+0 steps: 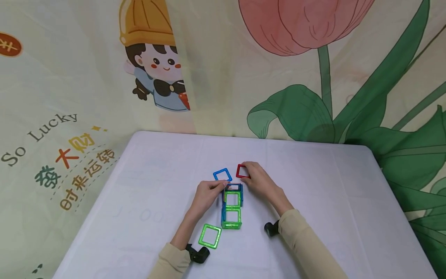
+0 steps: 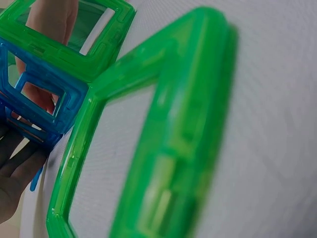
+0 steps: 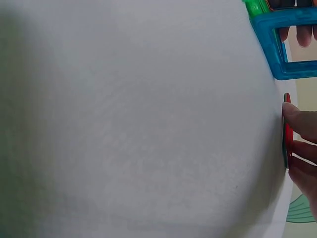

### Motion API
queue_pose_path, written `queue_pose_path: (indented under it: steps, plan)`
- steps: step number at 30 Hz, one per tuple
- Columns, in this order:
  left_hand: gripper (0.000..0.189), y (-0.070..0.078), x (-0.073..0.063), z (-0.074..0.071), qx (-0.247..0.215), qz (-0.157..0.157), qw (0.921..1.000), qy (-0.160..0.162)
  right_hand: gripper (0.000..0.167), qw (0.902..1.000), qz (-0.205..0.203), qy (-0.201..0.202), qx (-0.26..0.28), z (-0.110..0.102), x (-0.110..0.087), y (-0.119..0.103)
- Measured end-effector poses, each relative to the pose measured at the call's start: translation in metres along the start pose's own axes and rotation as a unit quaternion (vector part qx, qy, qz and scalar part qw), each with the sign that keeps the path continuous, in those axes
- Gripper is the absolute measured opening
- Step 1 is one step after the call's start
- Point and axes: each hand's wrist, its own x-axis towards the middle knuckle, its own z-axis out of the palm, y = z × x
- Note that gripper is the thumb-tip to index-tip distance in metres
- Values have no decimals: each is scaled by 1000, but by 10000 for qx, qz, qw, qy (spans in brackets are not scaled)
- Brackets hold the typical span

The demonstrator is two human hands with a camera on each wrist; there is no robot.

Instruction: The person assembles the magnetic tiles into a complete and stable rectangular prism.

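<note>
My right hand [image 1: 259, 180] pinches a red magnetic tile [image 1: 238, 170] by its right side, past the far end of a small structure; fingers and thumb also show on it in the right wrist view. My left hand [image 1: 209, 195] holds the far left corner of that structure, fingertips on a blue magnetic tile [image 2: 47, 91]. The structure joins green square tiles [image 1: 232, 224] and blue tiles [image 1: 242, 195], some standing upright. Just beyond the left fingertips is a separate-looking blue square tile [image 1: 215, 175]; whether it touches the structure is hidden.
A loose green square tile [image 1: 210, 236] lies flat near the left forearm. The white table [image 1: 331, 186] extends to a printed cloth backdrop [image 1: 216, 77] at the back. Black wrist cameras [image 1: 198, 254] sit under both forearms, close to the tabletop.
</note>
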Motion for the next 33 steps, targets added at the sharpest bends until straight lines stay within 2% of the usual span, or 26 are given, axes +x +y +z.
queue_pose_path:
  steps: [8,15,26,33]
  plan:
    - [32,-1,0,0,-75,35,10000,-11,56,9987,-10,-92,-496,-2,-1,0]
    - [30,-2,1,0,-97,24,9999,-4,60,9954,-112,-137,-945,-6,-10,0]
    - [27,-2,2,1,-145,37,9999,-38,68,9932,-121,28,-1154,-11,-25,3]
    - [26,-3,3,0,-168,1,9999,-11,71,9949,-66,-4,-1010,-15,-32,0]
